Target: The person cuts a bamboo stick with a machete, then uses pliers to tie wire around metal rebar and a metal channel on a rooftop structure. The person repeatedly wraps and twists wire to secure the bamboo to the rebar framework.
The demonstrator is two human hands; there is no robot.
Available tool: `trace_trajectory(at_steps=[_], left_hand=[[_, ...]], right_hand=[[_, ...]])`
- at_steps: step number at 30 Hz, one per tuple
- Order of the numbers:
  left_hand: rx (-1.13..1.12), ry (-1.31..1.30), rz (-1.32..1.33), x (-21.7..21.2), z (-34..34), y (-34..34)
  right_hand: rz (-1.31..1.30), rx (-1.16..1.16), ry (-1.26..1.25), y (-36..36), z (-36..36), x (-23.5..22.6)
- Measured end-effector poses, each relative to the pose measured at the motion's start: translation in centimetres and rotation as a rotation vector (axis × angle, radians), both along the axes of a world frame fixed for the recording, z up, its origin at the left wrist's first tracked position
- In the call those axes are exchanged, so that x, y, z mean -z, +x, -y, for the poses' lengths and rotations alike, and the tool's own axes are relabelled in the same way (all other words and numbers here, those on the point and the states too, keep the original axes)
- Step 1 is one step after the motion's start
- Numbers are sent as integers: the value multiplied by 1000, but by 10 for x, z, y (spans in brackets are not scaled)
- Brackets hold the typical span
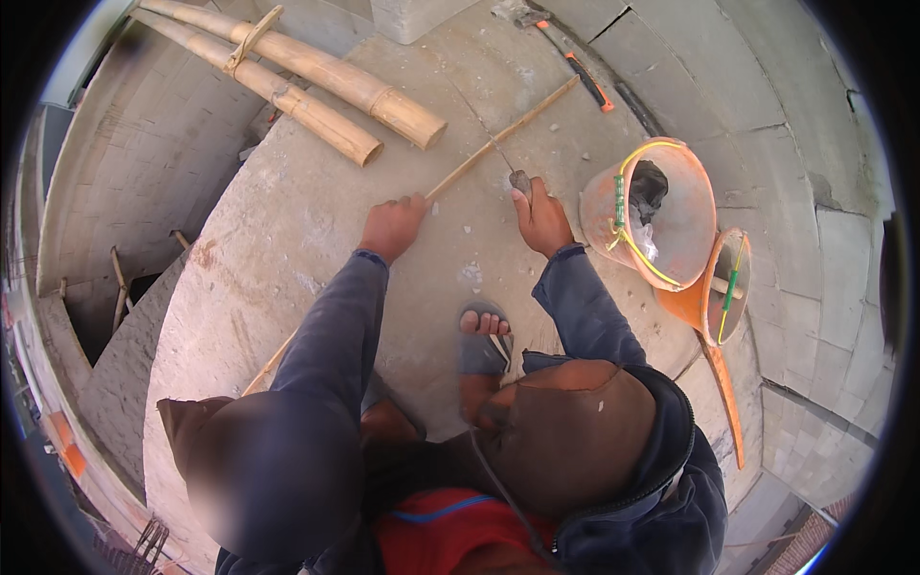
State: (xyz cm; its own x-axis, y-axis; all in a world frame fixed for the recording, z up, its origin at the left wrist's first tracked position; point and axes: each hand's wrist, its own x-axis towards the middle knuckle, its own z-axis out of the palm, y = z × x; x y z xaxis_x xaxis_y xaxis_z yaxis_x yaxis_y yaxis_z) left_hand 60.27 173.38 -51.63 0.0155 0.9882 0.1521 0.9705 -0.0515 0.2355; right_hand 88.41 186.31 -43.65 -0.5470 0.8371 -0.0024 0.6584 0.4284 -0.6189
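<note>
My left hand [395, 226] is closed on the near end of a thin wooden stick [539, 110], which slants away to the upper right along the concrete floor. My right hand [544, 220] is wrapped round the dark grey handle [519, 180] of a thin-bladed tool. From that handle a narrow dark line runs up to the left and crosses the stick; it looks like a blade seen edge-on, but its kind is unclear. Between my forearms, a sandalled foot [486, 331] rests on the floor.
Two bamboo poles [407, 115], tied together, lie at upper left beyond a drop at the slab's edge. A hammer [586, 79] with an orange-and-black handle lies far right. An orange bucket [596, 206] holding dark plastic and a second bucket [682, 299] stand by the block wall [767, 172].
</note>
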Motion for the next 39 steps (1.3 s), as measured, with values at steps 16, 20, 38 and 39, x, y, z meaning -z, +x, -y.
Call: trace_trajectory(at_steps=[16, 20, 38, 39], left_hand=[[-18, -31, 31, 0, 3, 11], [-26, -15, 33, -1, 4, 10], [-16, -36, 29, -6, -16, 12], [-17, -29, 22, -8, -28, 13]], right_hand=[[-944, 154, -284, -37, 16, -125], [-1055, 277, -69, -48, -1, -84], [-649, 440, -177, -22, -8, 54], [-682, 455, -138, -25, -17, 50]])
